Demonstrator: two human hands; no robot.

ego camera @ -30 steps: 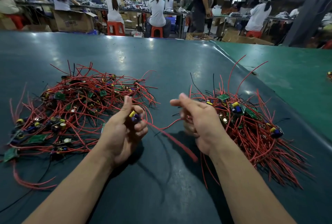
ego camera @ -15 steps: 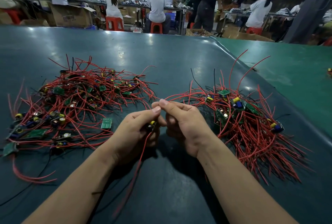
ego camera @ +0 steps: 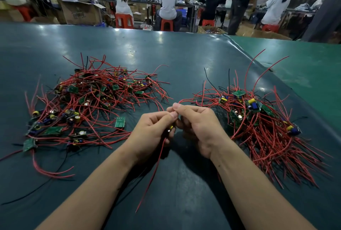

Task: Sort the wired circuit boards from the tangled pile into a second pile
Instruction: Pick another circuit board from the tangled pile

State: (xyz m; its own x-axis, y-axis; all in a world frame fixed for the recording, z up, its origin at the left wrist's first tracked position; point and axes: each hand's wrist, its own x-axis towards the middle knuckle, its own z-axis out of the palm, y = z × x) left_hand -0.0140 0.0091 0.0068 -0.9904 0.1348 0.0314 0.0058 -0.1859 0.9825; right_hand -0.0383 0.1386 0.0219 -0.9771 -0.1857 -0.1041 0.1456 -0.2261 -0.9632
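A small wired circuit board (ego camera: 170,128), showing a yellow component, sits between the two hands at the near middle of the table. The left hand (ego camera: 153,134) curls round it, and its red wire (ego camera: 154,172) hangs down and toward the near edge. The right hand (ego camera: 197,126) pinches another red strand at the thumb tips, just touching the left hand. The sorted pile (ego camera: 262,130) lies immediately right of the right hand, its wires running mostly near to far; the tangled pile (ego camera: 92,106) lies left. The dark green table (ego camera: 129,49) carries both. By my judgement the right hand is nearer the drop spot.
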